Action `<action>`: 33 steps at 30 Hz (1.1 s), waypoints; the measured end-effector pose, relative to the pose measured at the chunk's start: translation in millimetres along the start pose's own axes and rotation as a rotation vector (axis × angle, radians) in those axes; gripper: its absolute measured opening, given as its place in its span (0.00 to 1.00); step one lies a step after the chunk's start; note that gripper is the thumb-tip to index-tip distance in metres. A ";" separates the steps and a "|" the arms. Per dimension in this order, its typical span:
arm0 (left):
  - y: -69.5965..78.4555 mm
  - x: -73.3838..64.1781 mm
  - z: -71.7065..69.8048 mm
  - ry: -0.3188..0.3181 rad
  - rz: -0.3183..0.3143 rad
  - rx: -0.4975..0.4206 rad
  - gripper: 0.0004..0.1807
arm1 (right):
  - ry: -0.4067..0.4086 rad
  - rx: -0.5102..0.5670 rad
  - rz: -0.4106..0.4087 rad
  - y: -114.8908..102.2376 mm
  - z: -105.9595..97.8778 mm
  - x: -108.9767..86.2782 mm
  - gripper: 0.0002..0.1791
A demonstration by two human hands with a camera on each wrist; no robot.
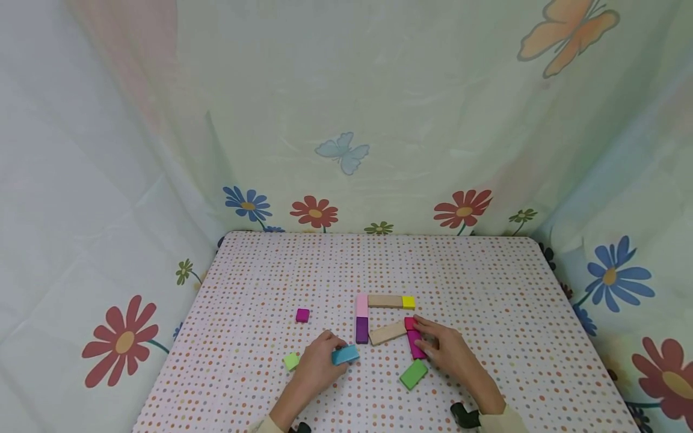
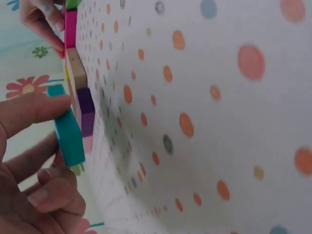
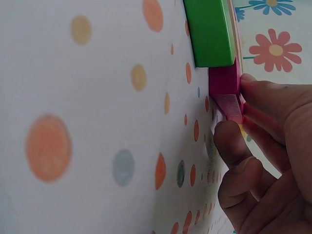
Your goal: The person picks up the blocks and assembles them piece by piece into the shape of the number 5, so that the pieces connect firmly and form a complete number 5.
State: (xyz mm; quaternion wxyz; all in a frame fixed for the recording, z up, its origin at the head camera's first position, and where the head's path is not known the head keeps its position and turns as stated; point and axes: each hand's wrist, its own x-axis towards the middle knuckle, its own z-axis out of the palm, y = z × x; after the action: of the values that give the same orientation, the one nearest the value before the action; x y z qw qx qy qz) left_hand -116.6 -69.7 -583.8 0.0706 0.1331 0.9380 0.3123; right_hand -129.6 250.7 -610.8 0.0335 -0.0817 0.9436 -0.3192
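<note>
My left hand (image 1: 318, 364) pinches a light-blue block (image 1: 345, 355) between thumb and fingers; in the left wrist view the block (image 2: 69, 131) is tilted. On the right, my right hand (image 1: 452, 355) touches a magenta block (image 1: 415, 344) with the thumb, while the index finger reaches a pink-red cube (image 1: 409, 323). These two lie end to end. A tilted wooden plank (image 1: 388, 333) runs from the cube toward a purple block (image 1: 361, 330). Beyond the purple one lies a pale pink block (image 1: 362, 305), then another wooden plank (image 1: 385, 301) and a yellow cube (image 1: 408, 302).
A green block (image 1: 414, 374) lies just below the magenta block. Left of the arrangement are a magenta cube (image 1: 302, 315) and a light-green block (image 1: 291, 361), partly behind my left hand. The dotted tabletop (image 1: 260, 270) ends at a flower-print curtain (image 1: 271, 120).
</note>
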 end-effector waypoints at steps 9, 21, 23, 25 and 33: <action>-3.1 9.2 13.6 -0.226 0.089 -0.304 0.19 | -0.005 0.014 -0.014 1.2 -1.7 0.6 0.27; 5.1 7.6 26.9 -0.344 0.065 -0.362 0.20 | -0.014 0.028 0.006 1.6 0.0 1.2 0.27; 4.6 7.3 28.2 -0.348 0.062 -0.354 0.20 | -0.011 0.031 0.017 1.5 0.1 1.2 0.26; 3.4 7.2 29.7 -0.350 0.062 -0.337 0.20 | -0.007 0.035 0.022 1.6 0.2 1.3 0.26; -3.3 6.1 29.0 -0.371 0.082 -0.300 0.21 | 0.004 0.062 0.047 3.9 0.6 2.7 0.26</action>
State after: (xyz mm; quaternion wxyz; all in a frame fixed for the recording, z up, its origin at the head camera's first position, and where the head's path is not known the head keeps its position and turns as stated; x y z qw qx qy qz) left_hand -116.9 -54.0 -609.2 0.2478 0.2141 0.8460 0.4208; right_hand -132.7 252.9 -613.7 0.0416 -0.0576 0.9349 -0.3478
